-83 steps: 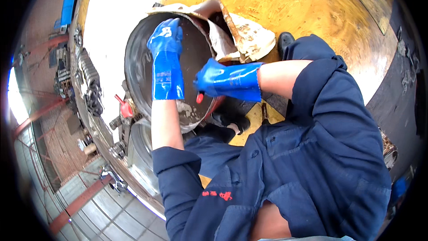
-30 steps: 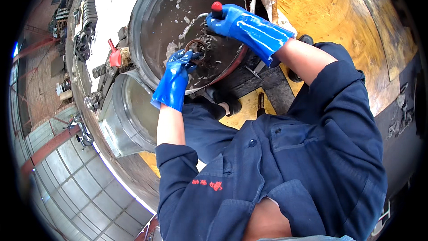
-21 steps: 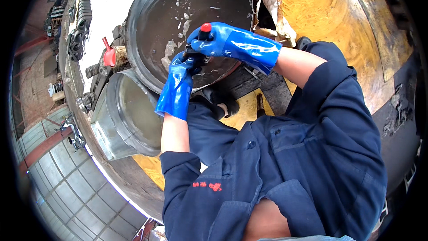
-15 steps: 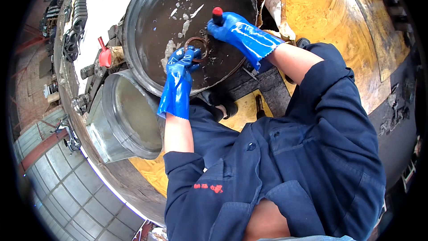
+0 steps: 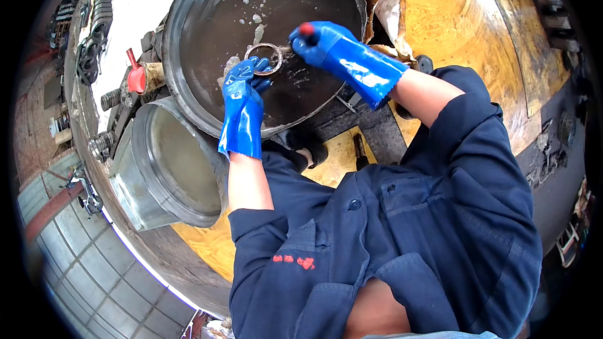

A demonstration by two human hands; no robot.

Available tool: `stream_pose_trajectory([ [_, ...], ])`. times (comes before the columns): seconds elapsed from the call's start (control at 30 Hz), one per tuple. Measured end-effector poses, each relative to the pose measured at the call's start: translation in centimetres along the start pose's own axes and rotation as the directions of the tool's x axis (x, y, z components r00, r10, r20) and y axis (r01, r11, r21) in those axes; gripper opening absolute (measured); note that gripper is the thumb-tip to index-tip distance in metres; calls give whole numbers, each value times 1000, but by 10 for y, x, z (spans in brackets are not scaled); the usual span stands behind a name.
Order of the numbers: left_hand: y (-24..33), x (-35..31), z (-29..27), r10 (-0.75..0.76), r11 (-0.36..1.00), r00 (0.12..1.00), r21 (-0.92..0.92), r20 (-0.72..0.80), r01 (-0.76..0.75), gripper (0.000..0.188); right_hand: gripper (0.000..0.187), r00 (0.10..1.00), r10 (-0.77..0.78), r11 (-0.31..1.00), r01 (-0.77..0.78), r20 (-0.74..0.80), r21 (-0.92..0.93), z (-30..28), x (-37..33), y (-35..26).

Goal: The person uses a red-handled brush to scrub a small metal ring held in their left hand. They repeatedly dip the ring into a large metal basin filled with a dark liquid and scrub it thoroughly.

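My left hand (image 5: 243,95), in a blue rubber glove, grips a metal ring (image 5: 280,60) by its left and lower side. The ring is tilted with its opening facing up, above dark murky liquid (image 5: 308,0) in a large round tub (image 5: 173,56). My right hand (image 5: 328,44), gloved the same way, is closed around a brush (image 5: 306,29) with a dark handle and a red end. Blurred, the brush's working end points left and meets or nearly meets the ring's right edge. My right fingers hide most of the handle.
A metal bucket (image 5: 143,179) of cloudy liquid stands against the tub's lower left side. Beyond it lie a red scoop (image 5: 136,79) and dark metal parts (image 5: 100,145). Torn cardboard (image 5: 391,0) stands at the tub's right rim, beside yellow boards (image 5: 452,19).
The ring has turned to show its opening more squarely and moved slightly left with my left hand. My right hand has lowered slightly, still holding the brush. The view has shifted a little.
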State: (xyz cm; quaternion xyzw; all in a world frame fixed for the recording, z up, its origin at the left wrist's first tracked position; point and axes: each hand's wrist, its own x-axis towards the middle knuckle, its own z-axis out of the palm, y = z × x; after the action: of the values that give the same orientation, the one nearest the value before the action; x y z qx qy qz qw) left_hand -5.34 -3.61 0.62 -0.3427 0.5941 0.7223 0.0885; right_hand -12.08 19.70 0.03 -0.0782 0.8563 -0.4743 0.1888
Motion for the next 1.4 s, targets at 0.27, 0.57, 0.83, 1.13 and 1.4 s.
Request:
stream_pose_trajectory([
  [0.27, 2, -5, 20, 1, 997, 992, -83, 124, 10, 46, 57, 951, 11, 950, -106, 308, 293, -26, 3, -1],
  [0.57, 15, -12, 28, -259, 963, 964, 93, 62, 252, 45, 24, 892, -40, 633, 371, 450, -679, -23, -10, -48],
  [0.83, -3, -11, 11, -11, 998, 994, 69, 107, 4, 29, 13, 840, -500, 739, 541, 211, -401, 0, -7, 2],
  [1.13, -11, 2, -3, 18, 996, 992, 84, 129, -29, 33, 24, 784, -619, 731, 557, 38, 394, -2, -3, -13],
  [1.4, -24, 15, -3, 209, 976, 964, 21, 166, -215, 29, 22, 933, -355, 933, 358, -64, 27, -12, -3, -7],
])
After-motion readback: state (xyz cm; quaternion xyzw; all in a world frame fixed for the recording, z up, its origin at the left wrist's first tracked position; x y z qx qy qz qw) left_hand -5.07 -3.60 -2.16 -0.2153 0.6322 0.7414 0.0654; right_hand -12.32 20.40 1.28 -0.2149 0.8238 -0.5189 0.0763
